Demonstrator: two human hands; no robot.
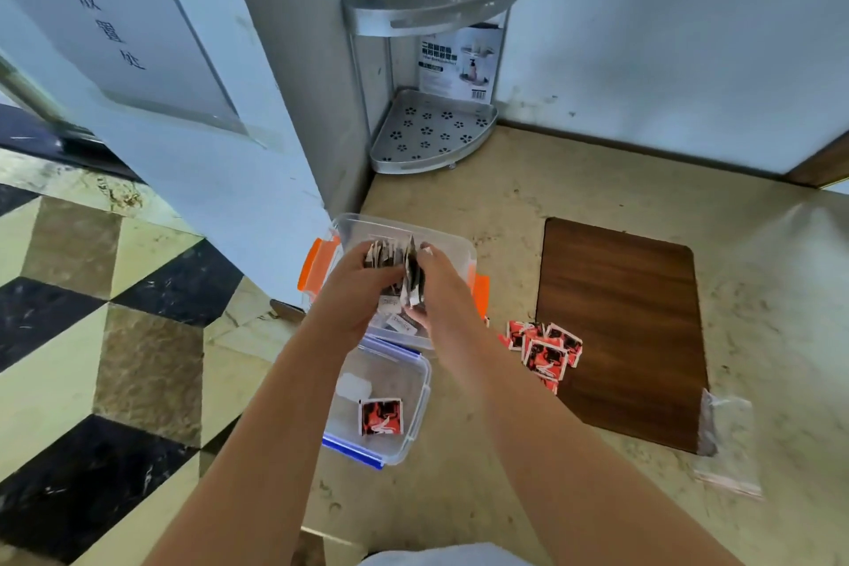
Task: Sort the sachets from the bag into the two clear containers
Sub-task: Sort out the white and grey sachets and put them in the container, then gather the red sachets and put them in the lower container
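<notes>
Both hands share one grip on a bundle of dark sachets (pixel 399 264): my left hand (pixel 356 290) curls round its left side, my right hand (pixel 436 285) pinches its right side, fingers bent round the packets. I see the sachets standing on edge, long axes roughly upright, top edges fanned toward the far wall, flat faces turned sideways. The bundle hangs over the clear container with orange latches (pixel 321 262), which sits on the floor against the foot of a white partition (pixel 220 142). A few pale-labelled sachets (pixel 399 323) lie flat inside that container, under my hands.

Just nearer to me stands the clear container with blue latches (pixel 416 386), touching or almost touching the first. One red-and-black sachet (pixel 380 416) lies flat on its bottom, printed face up. A loose pile of red sachets (pixel 546 347) rests on the floor right of the containers, overlapping the near-left edge of a brown wooden board (pixel 634 326). The clear plastic bag (pixel 728 441) lies flattened at the board's near-right corner. A metal corner rack (pixel 432 129) stands in the far corner.
</notes>
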